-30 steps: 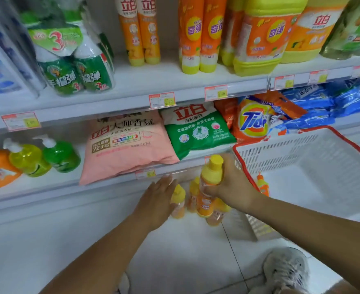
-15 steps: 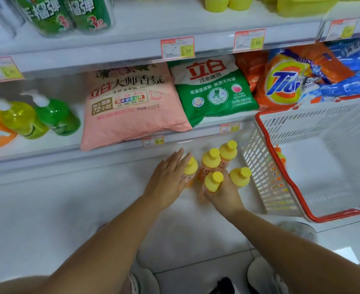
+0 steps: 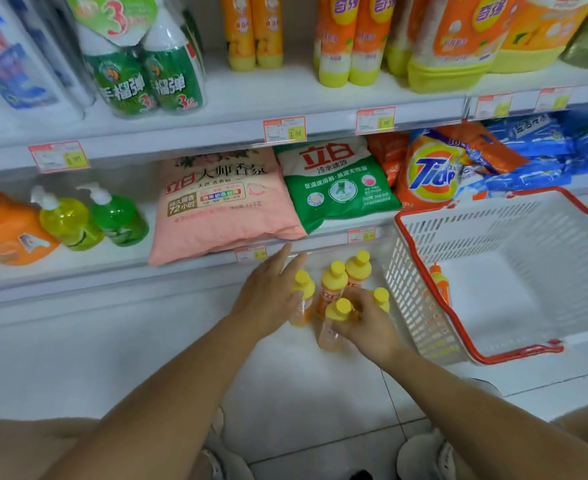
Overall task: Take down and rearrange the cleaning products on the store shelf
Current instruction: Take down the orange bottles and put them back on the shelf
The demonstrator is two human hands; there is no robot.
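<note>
Several small orange bottles with yellow caps (image 3: 334,285) stand in a cluster on the white floor below the lowest shelf. My left hand (image 3: 268,296) lies flat against the leftmost bottle (image 3: 302,299), fingers spread and pointing up. My right hand (image 3: 365,322) wraps around the nearest bottle (image 3: 334,323), which stands on the floor at the front of the cluster. One more small orange bottle (image 3: 439,284) lies inside the white basket (image 3: 424,306) at its left wall.
The red-rimmed basket sits on the floor right of the bottles. Above are a pink detergent bag (image 3: 220,206), a green bag (image 3: 337,181), a Tide bag (image 3: 431,171) and pump bottles (image 3: 91,220). Taller orange bottles (image 3: 355,39) fill the upper shelf. My shoes (image 3: 434,455) are below.
My right hand brought its bottle down from the air and set it among the others on the floor. My left hand stayed against the leftmost bottle. The camera tilted.
</note>
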